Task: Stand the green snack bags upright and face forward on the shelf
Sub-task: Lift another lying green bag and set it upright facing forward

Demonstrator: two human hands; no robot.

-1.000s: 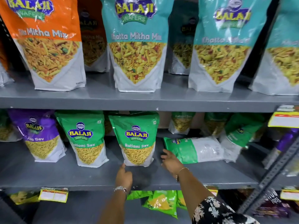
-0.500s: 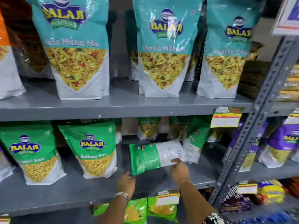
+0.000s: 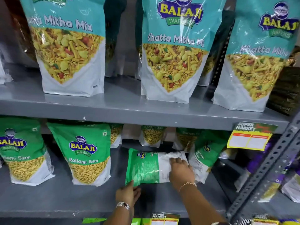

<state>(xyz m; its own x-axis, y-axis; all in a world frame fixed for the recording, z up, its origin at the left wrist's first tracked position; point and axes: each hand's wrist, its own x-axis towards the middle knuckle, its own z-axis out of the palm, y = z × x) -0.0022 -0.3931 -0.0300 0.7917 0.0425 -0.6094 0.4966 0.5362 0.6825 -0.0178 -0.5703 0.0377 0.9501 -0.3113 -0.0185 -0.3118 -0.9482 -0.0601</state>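
Note:
On the lower grey shelf point(image 3: 53, 202) a green and white Ratlami Sev bag point(image 3: 146, 166) lies on its side with its back panel facing me. My right hand point(image 3: 181, 171) rests flat on its white end. My left hand point(image 3: 128, 193) touches the bag's lower left green corner. To the left, two green bags stand upright and face forward, one near the middle point(image 3: 88, 153) and one at the left edge point(image 3: 21, 150). Another green bag point(image 3: 205, 153) leans tilted just right of my right hand. More green bags point(image 3: 152, 135) stand at the back of the shelf.
The upper shelf point(image 3: 129, 109) holds large teal Khatta Mitha Mix bags point(image 3: 174, 51). A yellow price tag point(image 3: 250, 138) hangs from its edge at the right. A perforated metal upright point(image 3: 266, 172) borders the shelf, with purple bags point(image 3: 259, 161) beyond it.
The view has moved in closer to the lying bag. My right hand slid further onto its white end, and my left hand came up to touch its green corner.

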